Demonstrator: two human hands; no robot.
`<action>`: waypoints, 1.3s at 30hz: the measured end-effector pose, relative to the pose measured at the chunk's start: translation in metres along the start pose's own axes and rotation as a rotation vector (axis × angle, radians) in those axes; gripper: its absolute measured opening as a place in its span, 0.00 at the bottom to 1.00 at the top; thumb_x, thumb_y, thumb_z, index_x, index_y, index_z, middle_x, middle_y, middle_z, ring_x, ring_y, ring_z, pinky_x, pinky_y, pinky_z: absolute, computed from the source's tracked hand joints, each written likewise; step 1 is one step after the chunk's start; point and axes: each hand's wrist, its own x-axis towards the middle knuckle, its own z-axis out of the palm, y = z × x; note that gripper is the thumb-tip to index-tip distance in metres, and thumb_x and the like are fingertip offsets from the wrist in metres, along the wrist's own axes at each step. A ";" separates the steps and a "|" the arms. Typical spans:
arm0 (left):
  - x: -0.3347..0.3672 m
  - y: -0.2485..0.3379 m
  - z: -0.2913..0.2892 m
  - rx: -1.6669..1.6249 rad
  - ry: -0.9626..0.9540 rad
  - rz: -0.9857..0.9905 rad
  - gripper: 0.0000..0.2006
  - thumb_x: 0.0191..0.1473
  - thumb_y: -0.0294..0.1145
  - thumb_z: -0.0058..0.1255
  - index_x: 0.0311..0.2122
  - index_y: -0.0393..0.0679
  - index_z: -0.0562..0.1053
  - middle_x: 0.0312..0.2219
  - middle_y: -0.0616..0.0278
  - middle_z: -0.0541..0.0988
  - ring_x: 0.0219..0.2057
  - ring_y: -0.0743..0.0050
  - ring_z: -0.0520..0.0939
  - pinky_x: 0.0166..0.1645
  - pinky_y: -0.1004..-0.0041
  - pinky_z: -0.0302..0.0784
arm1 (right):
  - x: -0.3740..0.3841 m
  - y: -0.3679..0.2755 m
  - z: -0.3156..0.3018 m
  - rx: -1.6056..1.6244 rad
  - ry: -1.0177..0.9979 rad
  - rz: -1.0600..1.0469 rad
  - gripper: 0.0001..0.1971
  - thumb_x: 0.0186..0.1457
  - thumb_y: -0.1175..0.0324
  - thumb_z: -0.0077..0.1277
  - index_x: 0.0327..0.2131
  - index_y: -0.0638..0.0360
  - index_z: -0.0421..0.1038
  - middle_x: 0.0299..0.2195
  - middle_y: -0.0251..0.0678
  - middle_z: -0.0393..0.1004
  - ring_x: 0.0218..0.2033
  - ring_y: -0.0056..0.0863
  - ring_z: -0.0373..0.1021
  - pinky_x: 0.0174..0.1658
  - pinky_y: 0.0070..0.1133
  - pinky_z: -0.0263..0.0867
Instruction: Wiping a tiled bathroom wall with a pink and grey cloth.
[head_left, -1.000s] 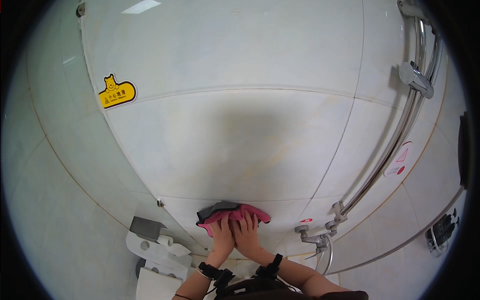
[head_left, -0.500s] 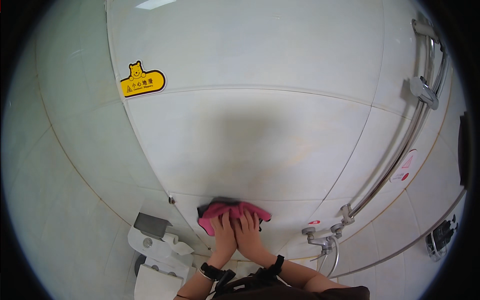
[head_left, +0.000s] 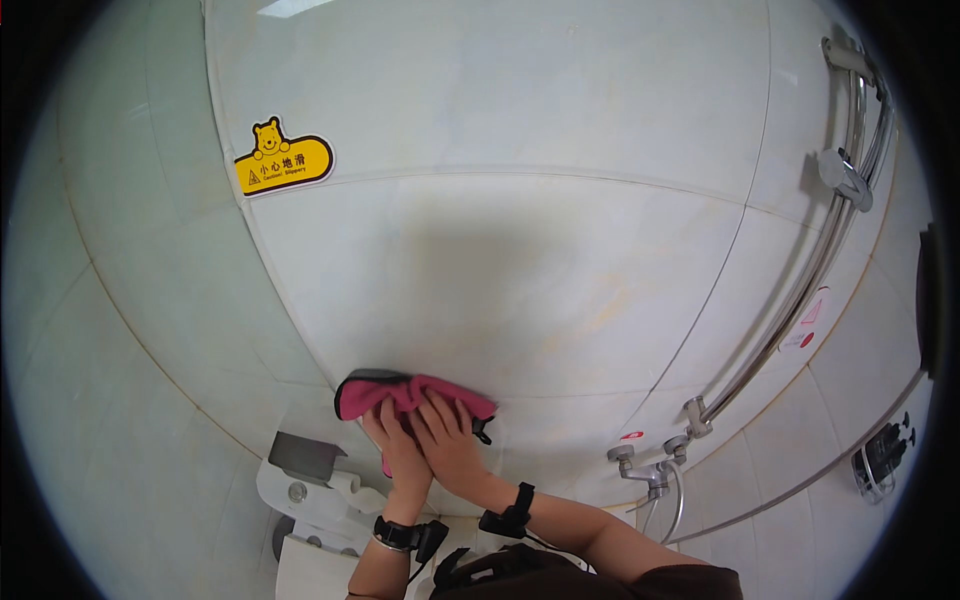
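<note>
Against the white tiled wall (head_left: 560,300), low and left of centre, lies a bunched pink cleaning cloth (head_left: 372,397) with a dark grey edge. My left hand (head_left: 398,455) presses on it, fingers bent into its folds. Beside and partly overlapping it, my right hand (head_left: 450,445) holds the same cloth, its fingers pointing up the wall. Parts of the cloth under both palms are hidden. A dark loop or tag hangs from the cloth's right end, and each wrist wears a black strap.
At lower left stand a white toilet (head_left: 300,575) and a grey paper holder (head_left: 305,455). A chrome shower mixer (head_left: 650,478) and a shower rail (head_left: 770,340) are on the right. A yellow bear-shaped sticker (head_left: 285,162) is at upper left; black bottles (head_left: 885,455) sit in a rack at far right.
Both hands have slid left and slightly up the wall with the pink cloth, bringing it to the corner seam. My right forearm now reaches further across to the left.
</note>
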 end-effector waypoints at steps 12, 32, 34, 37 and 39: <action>-0.030 -0.009 0.020 -0.108 0.050 -0.098 0.29 0.52 0.27 0.53 0.58 0.37 0.57 0.55 0.43 0.57 0.56 0.44 0.61 0.61 0.56 0.55 | -0.023 0.004 -0.002 -0.106 -0.094 -0.001 0.26 0.49 0.67 0.48 0.53 0.64 0.66 0.61 0.45 0.57 0.65 0.39 0.52 0.62 0.41 0.48; -0.026 0.069 0.052 -0.139 -0.125 0.187 0.30 0.48 0.34 0.55 0.57 0.39 0.63 0.50 0.41 0.61 0.52 0.35 0.60 0.58 0.44 0.51 | -0.050 0.051 -0.059 -0.069 0.084 0.207 0.23 0.47 0.70 0.50 0.49 0.67 0.66 0.56 0.50 0.56 0.63 0.51 0.50 0.62 0.52 0.45; -0.011 0.085 0.053 -0.158 -0.105 0.281 0.25 0.49 0.33 0.54 0.55 0.42 0.68 0.52 0.45 0.64 0.54 0.37 0.61 0.58 0.44 0.52 | -0.037 0.055 -0.070 -0.086 0.231 0.242 0.25 0.45 0.72 0.52 0.50 0.67 0.64 0.56 0.50 0.56 0.63 0.54 0.50 0.61 0.56 0.44; -0.022 0.080 0.064 -0.094 -0.110 0.315 0.24 0.50 0.33 0.52 0.54 0.43 0.69 0.52 0.46 0.65 0.54 0.39 0.62 0.57 0.46 0.54 | -0.050 0.062 -0.066 -0.070 0.217 0.234 0.26 0.45 0.73 0.52 0.50 0.68 0.64 0.56 0.51 0.56 0.63 0.56 0.50 0.61 0.56 0.44; -0.045 0.068 0.076 -0.094 -0.140 0.323 0.24 0.50 0.32 0.52 0.54 0.43 0.69 0.52 0.46 0.65 0.54 0.39 0.62 0.57 0.46 0.54 | -0.078 0.067 -0.054 -0.074 0.171 0.246 0.26 0.45 0.72 0.53 0.50 0.68 0.64 0.56 0.52 0.56 0.63 0.57 0.50 0.60 0.57 0.44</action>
